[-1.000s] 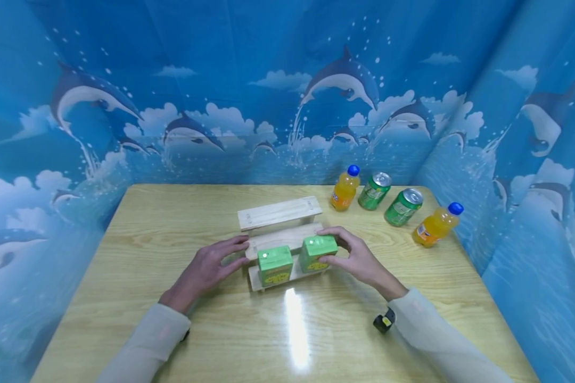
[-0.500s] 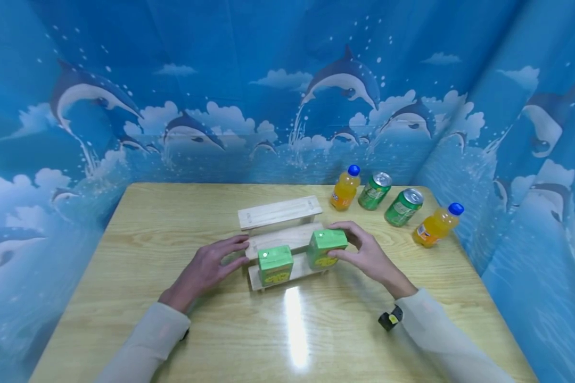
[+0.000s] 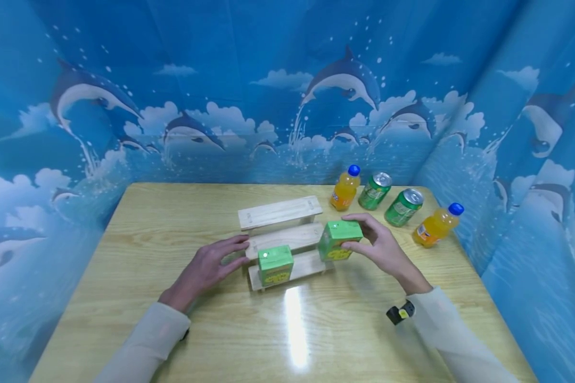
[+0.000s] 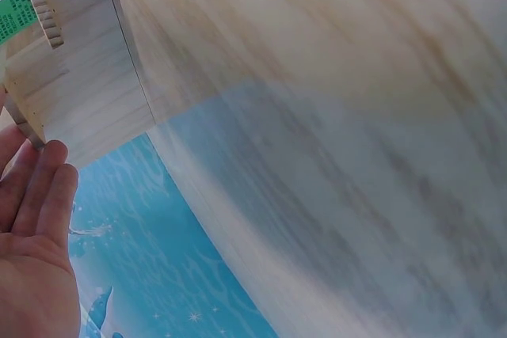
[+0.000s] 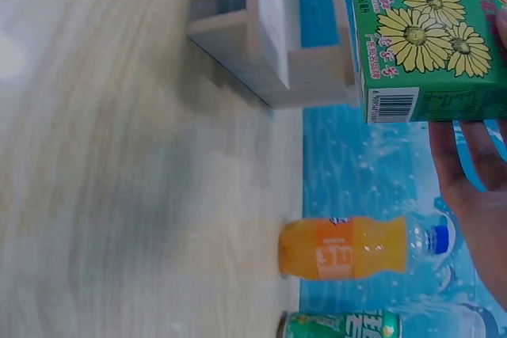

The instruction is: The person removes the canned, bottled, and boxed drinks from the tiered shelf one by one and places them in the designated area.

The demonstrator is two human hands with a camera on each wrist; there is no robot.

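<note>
A stepped wooden rack (image 3: 287,239) with three levels stands mid-table. On its lowest step, toward the left, sits one green drink carton (image 3: 275,266). My right hand (image 3: 380,244) grips a second green drink carton (image 3: 340,242) between thumb and fingers, raised over the right end of the rack. Yellow flowers and a barcode show on this held carton (image 5: 432,49) in the right wrist view. At the rack's left end, my left hand (image 3: 213,268) touches the wood with nearly straight fingers. The left wrist view shows its fingertips (image 4: 55,152) against the rack's edge.
Behind the right hand stand an orange soda bottle (image 3: 345,189), a green can (image 3: 375,191), another green can (image 3: 404,207) and a second orange bottle (image 3: 438,226). A blue dolphin curtain (image 3: 249,96) hangs along the back and sides of the wooden table (image 3: 172,213).
My right hand has lifted the right carton off the lowest step and carried it up and rightward. The left hand and the other carton have stayed in place.
</note>
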